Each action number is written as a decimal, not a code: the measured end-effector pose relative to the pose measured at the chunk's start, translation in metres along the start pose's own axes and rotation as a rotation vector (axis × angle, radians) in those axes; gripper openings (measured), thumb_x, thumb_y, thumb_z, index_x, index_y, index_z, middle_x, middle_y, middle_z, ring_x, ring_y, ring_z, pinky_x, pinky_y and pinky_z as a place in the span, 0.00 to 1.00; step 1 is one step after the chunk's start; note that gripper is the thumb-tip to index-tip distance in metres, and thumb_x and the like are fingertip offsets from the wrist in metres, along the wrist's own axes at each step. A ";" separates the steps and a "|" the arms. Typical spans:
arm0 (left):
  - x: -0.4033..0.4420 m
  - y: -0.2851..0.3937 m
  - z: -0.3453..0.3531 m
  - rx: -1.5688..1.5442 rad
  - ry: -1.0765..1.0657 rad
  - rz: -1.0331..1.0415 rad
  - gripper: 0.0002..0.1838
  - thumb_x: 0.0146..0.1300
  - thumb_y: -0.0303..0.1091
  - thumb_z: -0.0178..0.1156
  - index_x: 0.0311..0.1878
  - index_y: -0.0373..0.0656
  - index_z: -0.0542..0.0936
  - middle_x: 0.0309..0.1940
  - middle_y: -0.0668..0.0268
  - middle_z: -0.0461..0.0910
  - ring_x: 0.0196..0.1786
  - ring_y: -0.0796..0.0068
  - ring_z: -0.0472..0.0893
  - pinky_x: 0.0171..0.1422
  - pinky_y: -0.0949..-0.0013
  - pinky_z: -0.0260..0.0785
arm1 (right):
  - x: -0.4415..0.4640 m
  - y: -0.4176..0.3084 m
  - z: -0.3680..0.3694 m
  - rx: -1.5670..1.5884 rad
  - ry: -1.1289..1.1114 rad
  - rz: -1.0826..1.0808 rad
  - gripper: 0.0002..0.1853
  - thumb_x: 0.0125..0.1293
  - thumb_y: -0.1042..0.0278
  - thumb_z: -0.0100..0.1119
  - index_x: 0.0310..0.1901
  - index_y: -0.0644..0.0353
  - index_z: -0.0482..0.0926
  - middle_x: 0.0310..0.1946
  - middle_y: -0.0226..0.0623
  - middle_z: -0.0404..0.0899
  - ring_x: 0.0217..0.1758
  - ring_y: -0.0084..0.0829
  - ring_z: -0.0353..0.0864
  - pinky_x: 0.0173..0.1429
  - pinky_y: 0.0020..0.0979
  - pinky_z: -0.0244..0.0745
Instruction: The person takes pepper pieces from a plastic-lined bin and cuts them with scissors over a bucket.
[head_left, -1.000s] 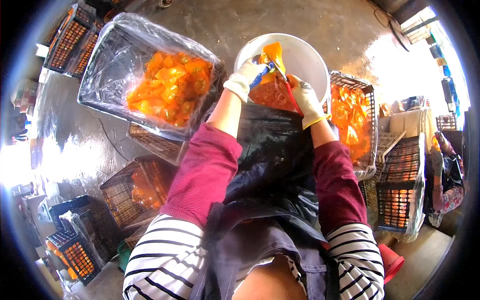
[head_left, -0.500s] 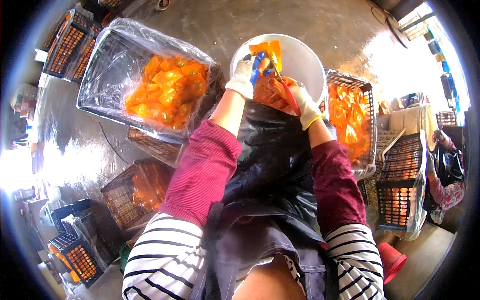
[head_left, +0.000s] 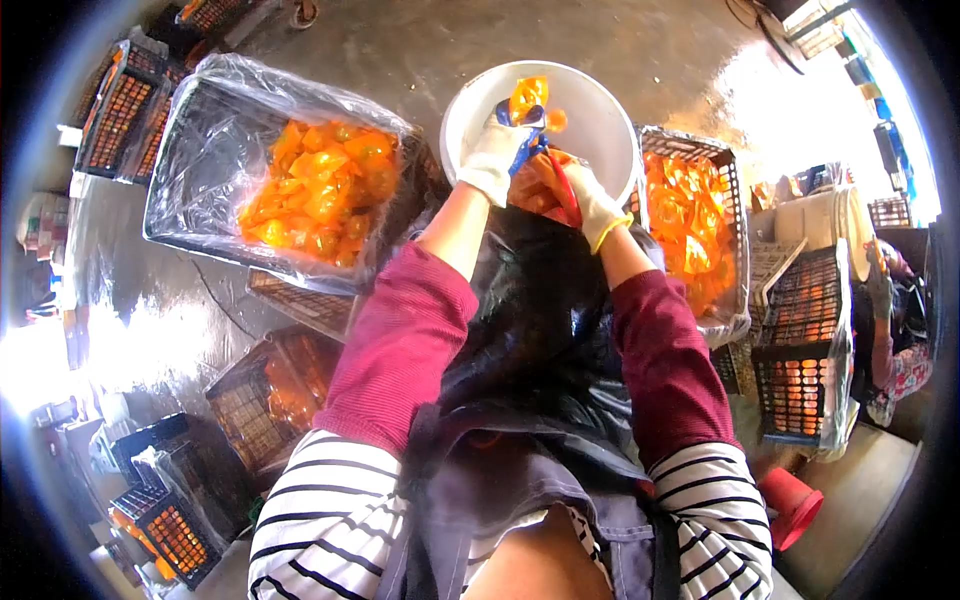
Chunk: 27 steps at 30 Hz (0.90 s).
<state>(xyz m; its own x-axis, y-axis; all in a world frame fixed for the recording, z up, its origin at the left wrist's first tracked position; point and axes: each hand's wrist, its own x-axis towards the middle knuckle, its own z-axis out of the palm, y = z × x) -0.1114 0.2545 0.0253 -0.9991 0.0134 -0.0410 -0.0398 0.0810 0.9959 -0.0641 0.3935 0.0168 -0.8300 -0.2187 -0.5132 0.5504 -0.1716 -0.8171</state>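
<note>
Around me the wet concrete floor (head_left: 420,55) shines, and strong daylight glares off its left and right edges. At the floor's far left corner I can see dark lattice crates (head_left: 122,118) packed with something orange. A thin dark line (head_left: 215,300), cord or crack, I can't tell, runs across the floor to my left. Lower down, a tilted brown crate (head_left: 240,405) has more orange inside, and by the floor's near left corner sits a small black crate (head_left: 180,535). To my right a pale tub (head_left: 808,222) stands behind a tall black crate (head_left: 795,395); near the floor's right edge is another person (head_left: 905,320), and a red bucket (head_left: 790,507) lies tilted by the near right corner
</note>
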 end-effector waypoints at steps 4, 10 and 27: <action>-0.009 0.015 0.004 0.059 0.034 -0.072 0.26 0.53 0.33 0.70 0.54 0.38 0.73 0.44 0.64 0.79 0.46 0.71 0.80 0.49 0.70 0.73 | -0.006 -0.001 0.005 0.073 -0.011 0.072 0.09 0.68 0.63 0.53 0.44 0.56 0.77 0.29 0.34 0.79 0.25 0.29 0.78 0.22 0.27 0.71; -0.005 -0.006 -0.066 -0.133 0.241 0.117 0.21 0.56 0.35 0.67 0.52 0.37 0.76 0.40 0.68 0.80 0.40 0.77 0.78 0.47 0.73 0.71 | -0.034 -0.021 0.020 0.240 -0.189 -0.044 0.19 0.70 0.56 0.48 0.49 0.65 0.75 0.38 0.36 0.79 0.30 0.22 0.78 0.26 0.21 0.71; -0.020 -0.070 -0.295 1.577 -0.009 -0.322 0.47 0.49 0.43 0.69 0.71 0.51 0.56 0.65 0.54 0.66 0.63 0.57 0.70 0.63 0.58 0.64 | -0.022 -0.023 -0.028 0.964 -0.103 -0.585 0.24 0.68 0.47 0.49 0.49 0.64 0.68 0.45 0.45 0.76 0.43 0.38 0.77 0.50 0.37 0.74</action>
<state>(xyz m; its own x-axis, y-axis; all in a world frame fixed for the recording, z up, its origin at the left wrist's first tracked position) -0.0932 -0.0458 -0.0201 -0.9527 -0.2010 -0.2280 -0.1759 0.9764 -0.1257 -0.0611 0.4294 0.0393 -0.9960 0.0679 -0.0580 -0.0427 -0.9325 -0.3587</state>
